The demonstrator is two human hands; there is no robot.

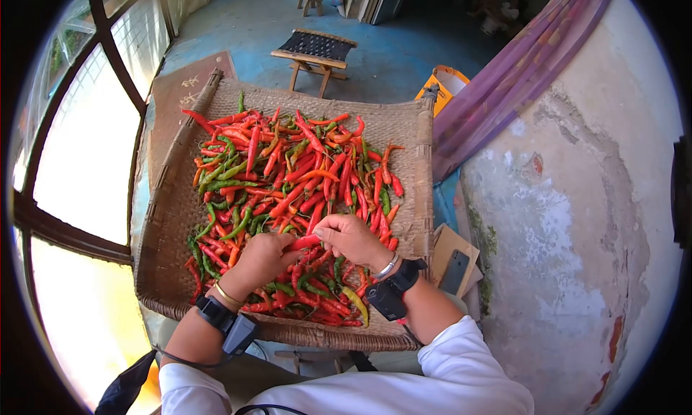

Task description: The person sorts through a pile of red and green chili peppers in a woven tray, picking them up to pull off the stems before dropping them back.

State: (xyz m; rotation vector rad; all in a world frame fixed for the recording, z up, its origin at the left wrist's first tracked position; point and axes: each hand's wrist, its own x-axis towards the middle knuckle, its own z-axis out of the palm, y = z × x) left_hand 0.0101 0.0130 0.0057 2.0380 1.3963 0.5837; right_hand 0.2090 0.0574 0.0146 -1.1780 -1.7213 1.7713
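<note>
A wide woven tray (238,94) lies before me, heaped with red, orange and green chili peppers (288,170). Between my hands is one red chili pepper (305,243), held level above the heap. The fingers of my left hand (265,258) are closed at its left end. My right hand (349,236) pinches the other end between thumb and fingers. Both wrists carry a bracelet and a strapped black device. A yellow-green pepper (357,303) rests near the tray's front edge, below my right wrist.
A small folding stool (317,51) stands on the blue floor beyond the tray. At right are a purple curtain (497,90), an orange box (443,87), cardboard (442,253) with a phone (455,271), and a peeling wall (562,220). A framed window (86,134) borders the left.
</note>
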